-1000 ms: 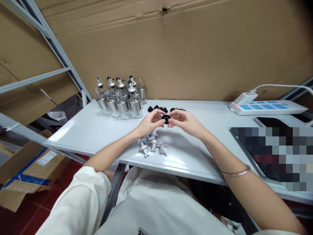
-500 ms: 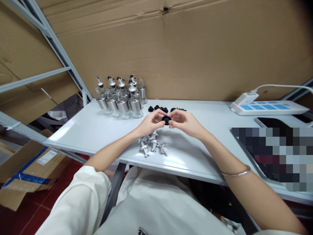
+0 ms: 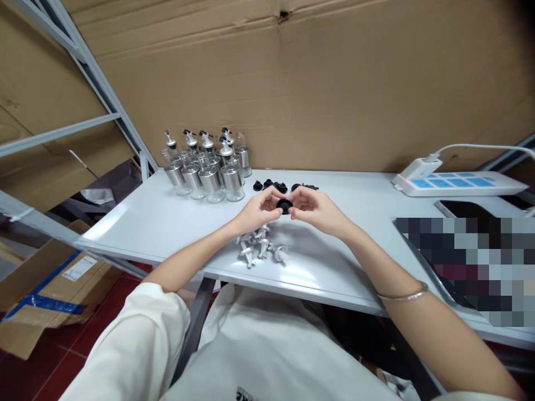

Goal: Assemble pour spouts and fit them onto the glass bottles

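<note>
A black round part (image 3: 285, 207) is gripped from both sides and is apparently raised above the bench (image 3: 355, 245). It seems to be held with two hands because it is rather small, and by this opposite hold it is prevented from tipping. By the left hand (image 3: 253, 214) it is pinched near its 9 o'clock edge, and by the right hand (image 3: 321, 211) near its 3 o'clock edge. The fingers of both hands are bent and closed on it; thumbs are set at the near side, forefingers at the far side. Thus the part is situated between the two sets of fingertips. Whether something is hidden behind it cannot be told.

With this part taken as the clock's centre, silver-coloured pieces (image 3: 262, 247) are gathered near 7 o'clock, and small black parts (image 3: 282, 187) are spread from 11 to 1 o'clock; both seem to be placed for easy reach. At 10 o'clock glass bottles (image 3: 209, 179) are stood closely, some fitted with spouted tops, probably so that they are not knocked by the forearms.
</note>
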{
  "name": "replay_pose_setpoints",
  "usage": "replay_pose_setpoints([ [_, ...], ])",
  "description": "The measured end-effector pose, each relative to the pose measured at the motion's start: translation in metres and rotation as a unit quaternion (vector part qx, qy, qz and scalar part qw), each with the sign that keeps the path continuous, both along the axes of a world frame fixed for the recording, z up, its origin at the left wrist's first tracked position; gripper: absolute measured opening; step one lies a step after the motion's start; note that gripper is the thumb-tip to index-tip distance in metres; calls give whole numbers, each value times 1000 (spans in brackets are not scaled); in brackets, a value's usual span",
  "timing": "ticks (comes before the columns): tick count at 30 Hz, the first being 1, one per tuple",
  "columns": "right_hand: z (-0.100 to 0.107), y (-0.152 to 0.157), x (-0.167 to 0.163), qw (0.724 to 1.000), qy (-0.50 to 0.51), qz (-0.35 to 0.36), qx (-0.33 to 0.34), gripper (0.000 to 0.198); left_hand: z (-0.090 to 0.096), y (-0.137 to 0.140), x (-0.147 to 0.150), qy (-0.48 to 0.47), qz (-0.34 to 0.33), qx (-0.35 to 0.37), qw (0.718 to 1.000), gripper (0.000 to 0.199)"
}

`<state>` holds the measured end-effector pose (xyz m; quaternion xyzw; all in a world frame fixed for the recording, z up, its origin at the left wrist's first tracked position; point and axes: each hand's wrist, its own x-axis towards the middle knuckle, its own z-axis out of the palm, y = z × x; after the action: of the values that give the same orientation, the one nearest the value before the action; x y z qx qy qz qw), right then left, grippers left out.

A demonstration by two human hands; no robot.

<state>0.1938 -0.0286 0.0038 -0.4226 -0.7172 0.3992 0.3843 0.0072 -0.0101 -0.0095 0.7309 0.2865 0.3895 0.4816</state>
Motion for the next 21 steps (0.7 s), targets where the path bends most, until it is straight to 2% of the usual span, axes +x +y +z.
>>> replay_pose_setpoints([
  [21, 3, -3, -2, 1000, -17, -1, 23, 18, -1, 1, -2, 32, 9, 69, 997, 25],
])
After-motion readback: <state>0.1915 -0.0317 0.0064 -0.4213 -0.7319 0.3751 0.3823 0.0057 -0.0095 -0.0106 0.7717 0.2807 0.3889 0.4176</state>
